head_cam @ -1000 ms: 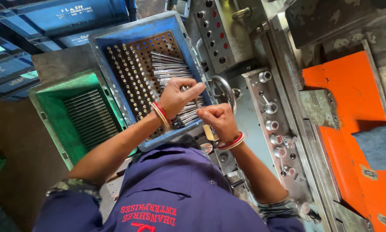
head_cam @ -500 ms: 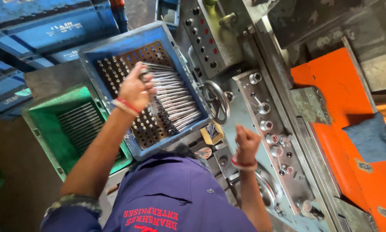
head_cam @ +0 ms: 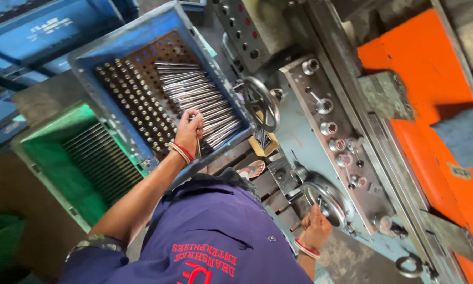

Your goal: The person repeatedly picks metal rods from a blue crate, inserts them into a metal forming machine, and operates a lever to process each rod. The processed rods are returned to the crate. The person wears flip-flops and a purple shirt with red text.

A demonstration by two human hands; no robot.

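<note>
In blue crate (head_cam: 115,50) | left hand (head_cam: 189,131) grips metal rod (head_cam: 198,144) | right hand (head_cam: 315,226) clenched on lower handwheel (head_cam: 328,202)

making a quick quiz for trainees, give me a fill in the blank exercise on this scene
1. The left hand holds a thin metal rod over the ____ crate.
2. The right hand grips the lower ____ on the machine.
3. The crate beside the blue one is ____.

Missing words: blue; handwheel; green

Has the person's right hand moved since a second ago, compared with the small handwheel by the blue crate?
Yes. The right hand has left the small handwheel and dropped toward the person, now gripping the handle of the larger handwheel lower on the machine.
</note>
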